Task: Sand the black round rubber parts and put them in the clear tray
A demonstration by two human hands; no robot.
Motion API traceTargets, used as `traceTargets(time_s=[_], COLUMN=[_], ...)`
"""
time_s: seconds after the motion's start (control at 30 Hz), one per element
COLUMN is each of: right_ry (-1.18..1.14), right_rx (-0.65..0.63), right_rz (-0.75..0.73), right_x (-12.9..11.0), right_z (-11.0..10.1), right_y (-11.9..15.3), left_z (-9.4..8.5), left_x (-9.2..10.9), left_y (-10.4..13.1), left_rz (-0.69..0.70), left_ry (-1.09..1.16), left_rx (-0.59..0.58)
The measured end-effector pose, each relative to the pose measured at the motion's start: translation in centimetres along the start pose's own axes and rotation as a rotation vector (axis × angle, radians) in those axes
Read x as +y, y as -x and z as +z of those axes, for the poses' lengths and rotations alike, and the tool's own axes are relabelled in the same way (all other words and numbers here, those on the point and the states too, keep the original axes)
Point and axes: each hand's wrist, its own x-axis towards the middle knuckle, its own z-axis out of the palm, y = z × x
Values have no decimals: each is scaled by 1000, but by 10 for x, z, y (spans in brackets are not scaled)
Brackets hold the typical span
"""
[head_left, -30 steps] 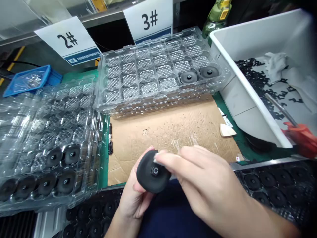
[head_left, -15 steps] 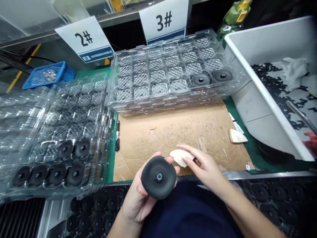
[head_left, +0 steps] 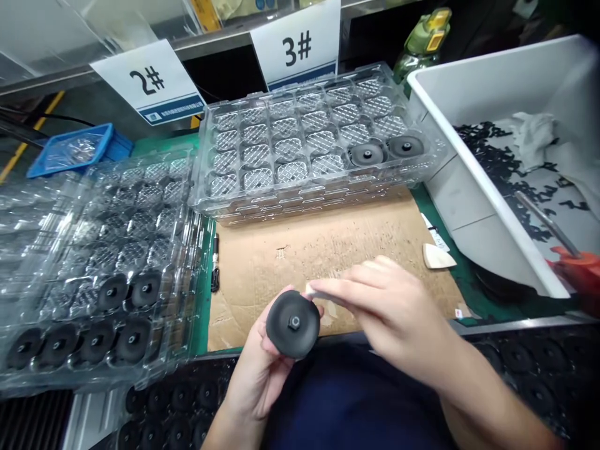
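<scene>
Left hand (head_left: pixel 259 364) clamped around black disc (head_left: pixel 293 325); right hand (head_left: pixel 396 306) pinching white piece (head_left: pixel 310 289) by disc's rim.

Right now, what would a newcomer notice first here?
Probably the rounded black part in the left hand, low in the middle, with a white piece in the right hand beside it. Next, the clear tray in front of the 3# sign, two black discs at its near right end. The white bin of small black pieces stands out on the right.
</scene>
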Motion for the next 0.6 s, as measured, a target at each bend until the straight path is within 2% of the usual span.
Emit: traceTargets(time_s=[0.13, 0.17, 0.27, 0.33, 0.43, 0.53, 0.6], right_ry=[-214, -274, -393, -341, -169, -131, -138], right_rx=[91, 82, 76, 87, 51, 10, 52], right_rz=[-41, 15, 324, 431, 430, 422, 428], right_x=[9, 14, 41, 63, 86, 86, 69], right_z=[13, 18, 34, 45, 60, 59, 47], right_y=[-3, -4, 0, 12, 35, 42, 32], left_z=[-1, -2, -5, -6, -6, -2, 2], left_x=[-3, -4, -3, -2, 0, -2, -5], left_y=[-5, -8, -16, -19, -20, -19, -19], left_rz=[41, 53, 44, 19, 20, 12, 18], left_ry=[85, 117, 199, 230, 237, 226, 200], left_rx=[23, 28, 58, 66, 48, 40, 37])
